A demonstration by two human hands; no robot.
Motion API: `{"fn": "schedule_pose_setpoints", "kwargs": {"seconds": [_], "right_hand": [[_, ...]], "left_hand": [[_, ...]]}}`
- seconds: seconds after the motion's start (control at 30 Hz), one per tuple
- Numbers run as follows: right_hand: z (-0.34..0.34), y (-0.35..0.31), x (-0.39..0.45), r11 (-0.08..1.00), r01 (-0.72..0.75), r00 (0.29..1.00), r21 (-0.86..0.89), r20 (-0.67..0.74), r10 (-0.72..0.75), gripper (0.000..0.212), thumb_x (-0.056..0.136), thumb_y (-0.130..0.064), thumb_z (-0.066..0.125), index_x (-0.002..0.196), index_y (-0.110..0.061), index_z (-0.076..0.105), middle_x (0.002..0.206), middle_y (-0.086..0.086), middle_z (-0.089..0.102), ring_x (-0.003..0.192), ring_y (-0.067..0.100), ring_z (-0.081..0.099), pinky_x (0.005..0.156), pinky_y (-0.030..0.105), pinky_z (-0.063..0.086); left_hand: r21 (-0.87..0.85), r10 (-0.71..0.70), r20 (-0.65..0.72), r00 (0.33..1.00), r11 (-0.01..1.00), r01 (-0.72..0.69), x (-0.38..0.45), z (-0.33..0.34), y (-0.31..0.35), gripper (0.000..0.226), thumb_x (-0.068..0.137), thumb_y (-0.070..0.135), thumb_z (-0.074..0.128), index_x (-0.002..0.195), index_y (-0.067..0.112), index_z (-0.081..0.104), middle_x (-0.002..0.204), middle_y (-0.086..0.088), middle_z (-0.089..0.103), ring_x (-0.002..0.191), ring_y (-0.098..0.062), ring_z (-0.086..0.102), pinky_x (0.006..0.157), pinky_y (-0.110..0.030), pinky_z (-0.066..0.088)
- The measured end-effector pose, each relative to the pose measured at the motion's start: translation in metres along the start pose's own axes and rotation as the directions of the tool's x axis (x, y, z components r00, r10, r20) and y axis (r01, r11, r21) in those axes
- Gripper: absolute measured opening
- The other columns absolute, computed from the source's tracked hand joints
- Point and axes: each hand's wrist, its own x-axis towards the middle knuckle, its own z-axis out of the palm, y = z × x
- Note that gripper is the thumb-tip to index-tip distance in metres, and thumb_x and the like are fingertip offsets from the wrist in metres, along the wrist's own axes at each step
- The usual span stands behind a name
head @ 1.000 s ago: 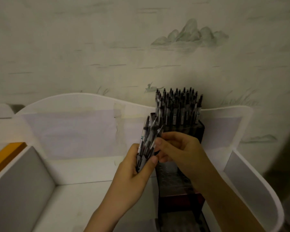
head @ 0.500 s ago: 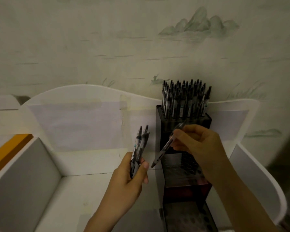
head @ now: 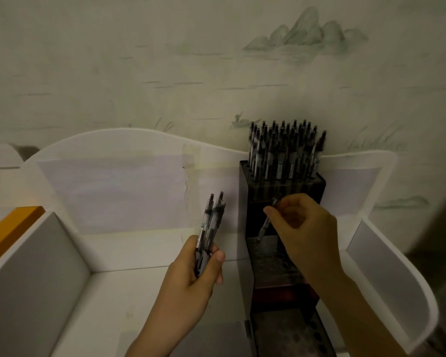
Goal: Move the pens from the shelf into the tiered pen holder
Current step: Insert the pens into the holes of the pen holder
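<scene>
A dark tiered pen holder [head: 247, 202] stands on the white shelf [head: 113, 292], right of centre. Its top tier is packed with several dark pens [head: 285, 150] standing upright. My left hand [head: 191, 274] grips a small bundle of pens [head: 211, 222], clips up, just left of the holder. My right hand [head: 304, 228] pinches a single pen [head: 264, 226], tilted, its tip touching the perforated middle tier [head: 271, 251]. A lower tier with holes [head: 294, 333] extends toward me.
The shelf has a curved white back panel [head: 129, 176] and white side dividers at left [head: 36, 266] and right [head: 386, 279]. An orange edge [head: 11, 228] shows at far left. A painted wall rises behind.
My right hand took one pen from the bundle, carried it right and lowered it until its tip reached the holder's middle tier. My left hand stayed put with the remaining pens.
</scene>
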Motion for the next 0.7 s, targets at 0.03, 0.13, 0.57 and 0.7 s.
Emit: {"fn": "schedule_pose_setpoints", "kwargs": {"seconds": [0.03, 0.13, 0.57, 0.7], "right_hand": [[0.002, 0.001, 0.001, 1.000, 0.000, 1.000, -0.002, -0.001, 0.000, 0.016, 0.078, -0.020, 0.080, 0.082, -0.015, 0.065, 0.071, -0.014, 0.065, 0.069, -0.005, 0.064, 0.062, 0.003, 0.046], [0.008, 0.005, 0.001, 1.000, -0.003, 1.000, -0.010, 0.009, 0.003, 0.016, 0.078, -0.019, 0.080, 0.082, -0.016, 0.064, 0.071, -0.016, 0.064, 0.070, -0.007, 0.063, 0.062, 0.002, 0.046], [0.030, 0.024, -0.009, 0.987, -0.069, 0.989, -0.147, 0.122, 0.087, 0.017, 0.078, -0.023, 0.080, 0.082, -0.017, 0.065, 0.069, -0.020, 0.058, 0.066, -0.009, 0.060, 0.062, -0.001, 0.043], [0.033, 0.029, -0.014, 0.984, -0.083, 0.989, -0.154, 0.107, 0.101, 0.017, 0.077, -0.024, 0.081, 0.083, -0.017, 0.066, 0.070, -0.022, 0.058, 0.068, -0.009, 0.061, 0.063, -0.001, 0.043]], "left_hand": [[0.000, 0.000, 0.000, 1.000, 1.000, 0.000, 0.000, 0.000, 0.000, 0.010, 0.095, 0.030, 0.053, 0.096, 0.020, 0.055, 0.067, -0.003, 0.062, 0.046, -0.008, 0.046, 0.047, -0.021, 0.039], [0.008, 0.001, -0.002, 1.000, 1.000, -0.001, 0.001, -0.002, -0.002, 0.011, 0.095, 0.031, 0.052, 0.096, 0.021, 0.055, 0.067, -0.003, 0.062, 0.047, -0.008, 0.046, 0.048, -0.022, 0.039], [0.013, 0.007, -0.006, 1.000, 1.000, -0.007, 0.006, -0.002, -0.005, 0.011, 0.095, 0.033, 0.052, 0.095, 0.022, 0.055, 0.067, -0.001, 0.061, 0.047, -0.006, 0.046, 0.049, -0.021, 0.038], [0.024, 0.008, 0.006, 1.000, 1.000, -0.008, 0.007, -0.002, -0.006, 0.011, 0.095, 0.034, 0.053, 0.095, 0.023, 0.055, 0.066, 0.000, 0.060, 0.049, -0.004, 0.047, 0.051, -0.020, 0.040]]}}
